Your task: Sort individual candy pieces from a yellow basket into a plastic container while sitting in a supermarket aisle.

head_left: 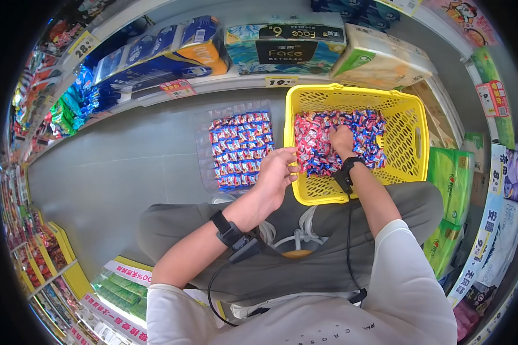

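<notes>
A yellow plastic basket (406,152) stands on the floor in front of my knees. Small wrapped candies (362,129), pink to the left and blue-red to the right, cover much of its bottom. My right hand (341,140) reaches in among them, fingers curled and their tips hidden by the pile. At the basket's left rim is my left hand (277,172), its fingers bent round the edge. Left of the basket, a clear plastic tray (204,167) holds blue-and-red wrapped candies (242,150) laid in neat rows.
Behind the basket, a shelf carries tissue packs (285,49) with a price tag (281,81) below. Green tissue packs (450,184) flank the basket on the right. Snack shelves (46,253) line the left side. Grey tiled floor (121,161) stretches left of the tray.
</notes>
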Demonstrator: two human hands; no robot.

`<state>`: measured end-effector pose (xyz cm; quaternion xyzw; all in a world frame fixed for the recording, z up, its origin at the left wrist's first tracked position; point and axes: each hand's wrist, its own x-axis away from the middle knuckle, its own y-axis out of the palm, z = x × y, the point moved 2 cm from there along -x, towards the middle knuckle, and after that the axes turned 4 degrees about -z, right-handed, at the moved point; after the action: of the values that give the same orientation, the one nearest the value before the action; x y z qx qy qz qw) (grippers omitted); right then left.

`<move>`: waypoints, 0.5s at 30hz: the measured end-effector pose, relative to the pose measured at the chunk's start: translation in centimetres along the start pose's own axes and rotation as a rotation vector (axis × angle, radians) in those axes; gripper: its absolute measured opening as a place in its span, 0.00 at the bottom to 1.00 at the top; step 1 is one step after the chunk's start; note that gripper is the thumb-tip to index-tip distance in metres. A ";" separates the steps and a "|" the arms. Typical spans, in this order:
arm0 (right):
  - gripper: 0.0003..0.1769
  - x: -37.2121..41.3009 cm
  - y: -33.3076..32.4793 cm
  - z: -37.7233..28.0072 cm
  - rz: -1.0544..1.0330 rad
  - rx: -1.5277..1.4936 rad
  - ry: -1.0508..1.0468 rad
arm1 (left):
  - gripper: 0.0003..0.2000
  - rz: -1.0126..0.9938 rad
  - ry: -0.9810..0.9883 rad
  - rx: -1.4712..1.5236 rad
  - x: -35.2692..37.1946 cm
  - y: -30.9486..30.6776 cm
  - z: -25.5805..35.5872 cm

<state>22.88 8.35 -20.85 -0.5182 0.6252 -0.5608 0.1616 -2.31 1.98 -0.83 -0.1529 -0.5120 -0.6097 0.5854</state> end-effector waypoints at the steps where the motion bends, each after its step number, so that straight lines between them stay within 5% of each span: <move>1: 0.20 0.0 -0.3 0.0 0.024 -0.024 0.021 | 0.13 -0.002 0.002 -0.001 -0.2 -0.1 -0.1; 5: 0.21 1.8 -1.8 -1.5 0.081 -0.149 0.111 | 0.13 0.008 0.036 -0.010 -0.3 -0.1 0.1; 9: 0.12 9.1 -6.2 -6.1 -0.250 -1.145 0.411 | 0.12 -0.051 0.073 -0.013 -0.4 0.0 0.3; 12: 0.09 13.8 -8.0 -8.1 -0.327 -1.277 0.419 | 0.13 -0.051 0.103 -0.079 0.0 0.0 0.2; 15: 0.08 16.0 -8.4 -9.0 -0.305 -1.261 0.188 | 0.13 -0.076 0.143 -0.122 0.3 -0.2 0.1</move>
<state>13.21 1.30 -4.58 -0.5453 0.7651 -0.1462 -0.3097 -2.66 1.85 -0.62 -0.1248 -0.4363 -0.6710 0.5863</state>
